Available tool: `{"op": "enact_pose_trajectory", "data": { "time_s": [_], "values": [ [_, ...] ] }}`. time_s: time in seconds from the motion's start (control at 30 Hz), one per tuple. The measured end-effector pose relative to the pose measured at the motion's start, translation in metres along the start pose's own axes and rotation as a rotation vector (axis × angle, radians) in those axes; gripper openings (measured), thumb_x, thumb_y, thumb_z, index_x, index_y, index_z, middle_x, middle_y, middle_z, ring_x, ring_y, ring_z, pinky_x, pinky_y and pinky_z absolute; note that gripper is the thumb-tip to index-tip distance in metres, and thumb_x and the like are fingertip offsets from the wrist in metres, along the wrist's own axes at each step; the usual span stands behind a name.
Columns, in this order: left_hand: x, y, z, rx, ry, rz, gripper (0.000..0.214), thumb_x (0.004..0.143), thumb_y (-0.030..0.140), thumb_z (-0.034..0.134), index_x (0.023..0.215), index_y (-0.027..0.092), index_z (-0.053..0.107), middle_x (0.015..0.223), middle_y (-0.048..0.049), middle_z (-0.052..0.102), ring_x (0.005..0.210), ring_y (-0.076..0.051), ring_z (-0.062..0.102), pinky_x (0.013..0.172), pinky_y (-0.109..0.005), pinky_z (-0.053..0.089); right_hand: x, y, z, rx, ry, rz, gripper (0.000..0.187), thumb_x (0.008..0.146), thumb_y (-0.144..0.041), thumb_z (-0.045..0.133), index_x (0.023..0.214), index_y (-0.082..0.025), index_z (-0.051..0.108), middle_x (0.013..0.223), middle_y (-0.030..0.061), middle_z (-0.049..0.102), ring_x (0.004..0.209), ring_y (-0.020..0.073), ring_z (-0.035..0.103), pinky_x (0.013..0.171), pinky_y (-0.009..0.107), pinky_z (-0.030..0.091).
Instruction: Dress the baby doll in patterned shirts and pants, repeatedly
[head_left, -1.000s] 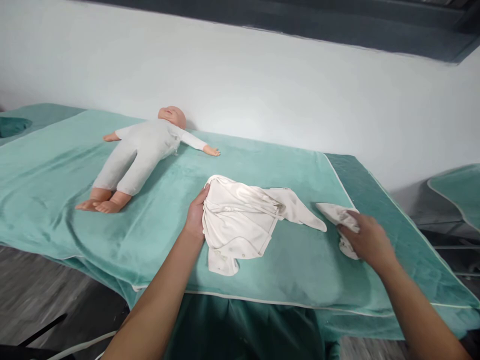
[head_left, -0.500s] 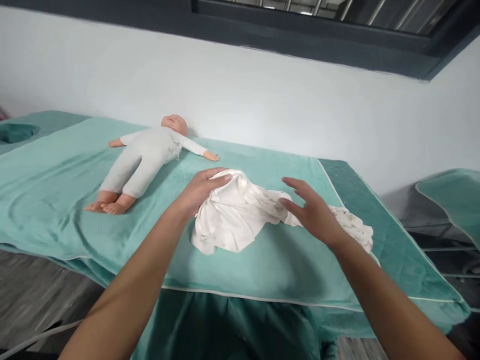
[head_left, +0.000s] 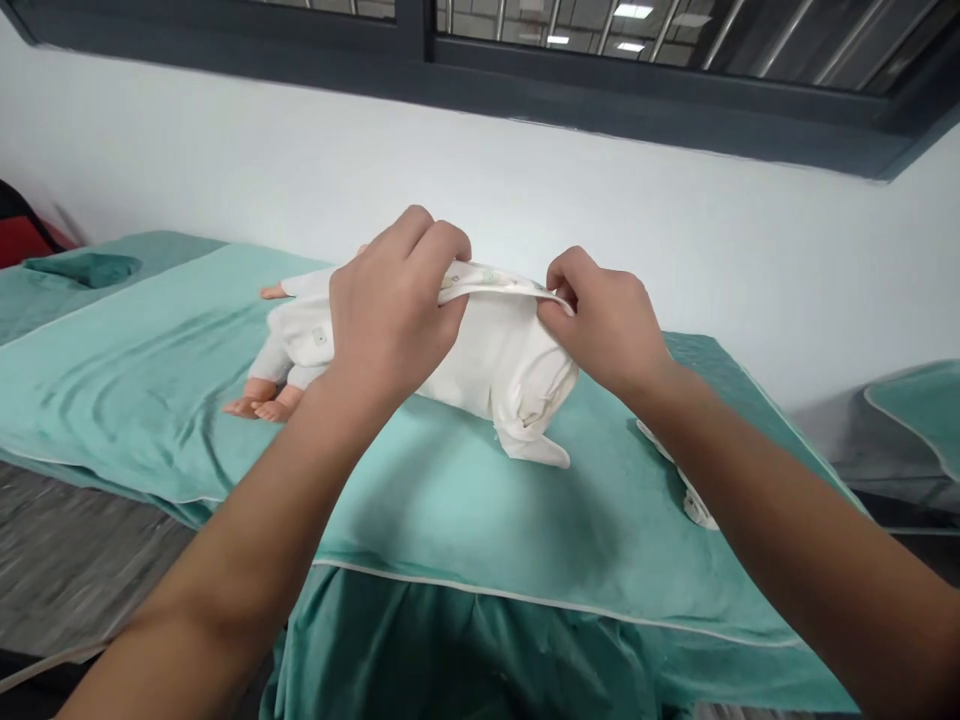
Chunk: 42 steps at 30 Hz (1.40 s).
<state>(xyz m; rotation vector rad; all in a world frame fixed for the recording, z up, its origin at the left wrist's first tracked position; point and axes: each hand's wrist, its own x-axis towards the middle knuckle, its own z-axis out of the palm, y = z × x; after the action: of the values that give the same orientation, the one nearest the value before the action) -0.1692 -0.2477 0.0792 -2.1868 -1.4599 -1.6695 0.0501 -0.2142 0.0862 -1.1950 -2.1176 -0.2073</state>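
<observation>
Above the green-covered bed (head_left: 465,530), a white garment (head_left: 484,350) is being pinched and held up along its edge by the left hand (head_left: 394,300) and right hand (head_left: 607,315); the doll (head_left: 268,364) is being partly hidden.

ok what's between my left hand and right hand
The head view shows the white garment, its edge stretched between the left hand and right hand.

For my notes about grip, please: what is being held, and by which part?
The left hand and the right hand each pinch the white garment by its upper edge.
</observation>
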Motion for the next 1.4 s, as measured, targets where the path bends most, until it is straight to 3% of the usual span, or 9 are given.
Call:
{"op": "enact_pose_trajectory", "data": {
  "time_s": [0.23, 0.37, 0.53, 0.7, 0.83, 0.97, 1.1, 1.23, 1.4],
  "values": [
    [-0.012, -0.026, 0.001, 0.285, 0.094, -0.122, 0.022, 0.087, 0.009, 0.053, 0.101, 0.024, 0.062, 0.115, -0.0039, 0.066, 0.101, -0.022, 0.062, 0.083, -0.031, 0.047, -0.023, 0.045, 0.002, -0.103, -0.038, 0.164, 0.023, 0.081, -0.018, 0.048, 0.091, -0.021, 0.068, 0.093, 0.0081, 0.068, 0.089, 0.0256, 0.062, 0.077, 0.037, 0.044],
    [-0.026, -0.051, 0.003, 0.163, 0.038, -0.215, 0.019, 0.088, 0.013, 0.055, 0.102, 0.023, 0.063, 0.102, -0.0012, 0.071, 0.091, -0.019, 0.064, 0.082, -0.032, 0.049, -0.045, 0.070, 0.000, 0.083, 0.032, 0.349, 0.026, 0.079, -0.018, 0.047, 0.088, -0.022, 0.071, 0.092, 0.0062, 0.072, 0.088, 0.0241, 0.064, 0.077, 0.035, 0.048],
    [-0.025, -0.055, -0.009, 0.088, -0.046, -0.399, 0.011, 0.090, 0.028, 0.062, 0.095, 0.021, 0.068, 0.089, -0.0002, 0.070, 0.084, -0.018, 0.062, 0.079, -0.031, 0.049, -0.055, 0.068, -0.030, 0.102, 0.109, 0.528, 0.031, 0.077, -0.017, 0.053, 0.099, -0.024, 0.074, 0.098, 0.0039, 0.075, 0.091, 0.0232, 0.065, 0.082, 0.037, 0.049],
    [-0.004, -0.061, -0.005, 0.445, -0.269, -0.456, 0.026, 0.094, 0.036, 0.057, 0.111, 0.019, 0.068, 0.088, -0.0051, 0.068, 0.085, -0.025, 0.062, 0.086, -0.047, 0.052, -0.037, 0.087, -0.046, -0.180, -0.228, 0.644, 0.022, 0.084, -0.040, 0.068, 0.099, -0.027, 0.077, 0.101, 0.0089, 0.074, 0.090, 0.0287, 0.063, 0.081, 0.045, 0.048],
    [-0.019, -0.070, 0.050, 0.677, -0.397, -0.416, 0.032, 0.098, 0.023, 0.044, 0.122, 0.015, 0.064, 0.110, -0.0152, 0.069, 0.100, -0.033, 0.064, 0.088, -0.051, 0.053, -0.042, 0.095, 0.008, -0.440, -0.407, 0.559, 0.033, 0.094, -0.036, 0.056, 0.118, -0.020, 0.071, 0.110, 0.0159, 0.071, 0.099, 0.0329, 0.065, 0.084, 0.047, 0.049],
    [-0.069, -0.068, 0.125, 0.567, -0.604, -0.160, 0.042, 0.093, 0.006, 0.038, 0.129, 0.011, 0.059, 0.136, -0.0183, 0.060, 0.125, -0.030, 0.057, 0.104, -0.042, 0.049, -0.078, 0.064, 0.096, -0.363, -0.421, 0.213, 0.042, 0.095, -0.015, 0.044, 0.134, -0.010, 0.059, 0.141, 0.0212, 0.059, 0.125, 0.0320, 0.055, 0.106, 0.045, 0.041],
    [-0.097, -0.071, 0.170, 0.387, -0.750, -0.254, 0.041, 0.098, 0.013, 0.039, 0.133, 0.011, 0.057, 0.148, -0.0152, 0.056, 0.141, -0.024, 0.048, 0.116, -0.035, 0.039, -0.104, 0.041, 0.159, -0.230, -0.459, 0.429, 0.053, 0.103, -0.031, 0.037, 0.148, -0.005, 0.046, 0.155, 0.0221, 0.048, 0.144, 0.0324, 0.042, 0.119, 0.043, 0.030],
    [-0.083, -0.084, 0.181, 0.456, -0.716, -0.397, 0.043, 0.099, 0.022, 0.038, 0.135, 0.006, 0.055, 0.147, -0.0222, 0.056, 0.141, -0.035, 0.048, 0.118, -0.050, 0.036, -0.091, 0.051, 0.177, -0.286, -0.448, 0.660, 0.065, 0.103, -0.043, 0.038, 0.149, 0.002, 0.043, 0.161, 0.0285, 0.036, 0.153, 0.0393, 0.028, 0.124, 0.049, 0.021],
    [-0.067, -0.087, 0.186, 0.484, -0.629, -0.521, 0.050, 0.099, 0.029, 0.038, 0.146, 0.011, 0.044, 0.153, -0.0213, 0.050, 0.144, -0.037, 0.044, 0.111, -0.055, 0.043, -0.079, 0.069, 0.174, -0.308, -0.422, 0.681, 0.070, 0.103, -0.041, 0.036, 0.159, 0.000, 0.028, 0.166, 0.0278, 0.027, 0.153, 0.0407, 0.027, 0.121, 0.056, 0.027]
  ]
}}
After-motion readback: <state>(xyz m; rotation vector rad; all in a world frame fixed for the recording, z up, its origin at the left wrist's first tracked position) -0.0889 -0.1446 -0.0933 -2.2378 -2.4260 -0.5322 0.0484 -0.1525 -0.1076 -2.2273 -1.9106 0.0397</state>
